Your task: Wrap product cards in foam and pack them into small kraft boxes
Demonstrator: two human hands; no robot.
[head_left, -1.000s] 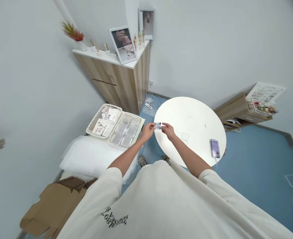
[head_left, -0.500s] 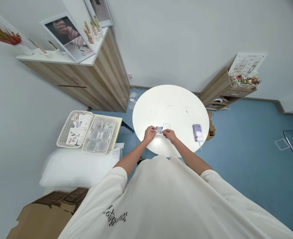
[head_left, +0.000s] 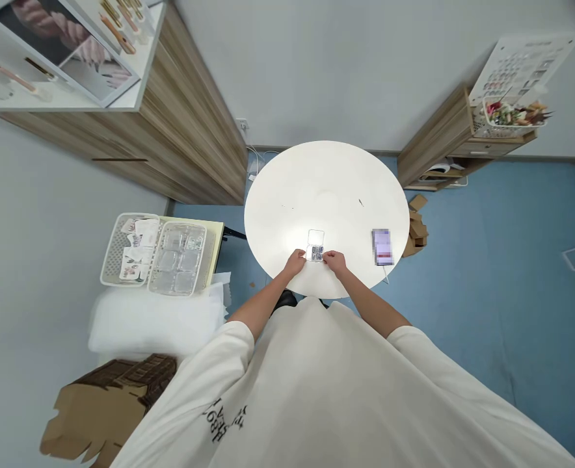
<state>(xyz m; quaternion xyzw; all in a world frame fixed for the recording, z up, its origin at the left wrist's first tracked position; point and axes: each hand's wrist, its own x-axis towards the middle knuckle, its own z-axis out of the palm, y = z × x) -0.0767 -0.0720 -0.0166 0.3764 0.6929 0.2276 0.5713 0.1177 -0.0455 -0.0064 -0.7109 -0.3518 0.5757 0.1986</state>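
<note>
A card of press-on nails, with dark, shiny tips in rows, is at the lower half of a small clear plastic box. The box's lid lies folded back, away from me. Whether the card rests in the base or is held just above it, I cannot tell. My left hand pinches a white edge at the card's left end. At the right end, my right hand has its fingers closed on the card's edge, with the fingertips partly hidden. All of this is near the front of the white oval table.
A phone with a cable lies right on the table. To the left are a white basket of cards and a clear tray of boxes. A wooden cabinet stands back left, a shelf unit back right.
The nail card, which was held left of the plastic box, is now at the box's lower half. My view has shifted, and both hands remain at the card's ends.
</note>
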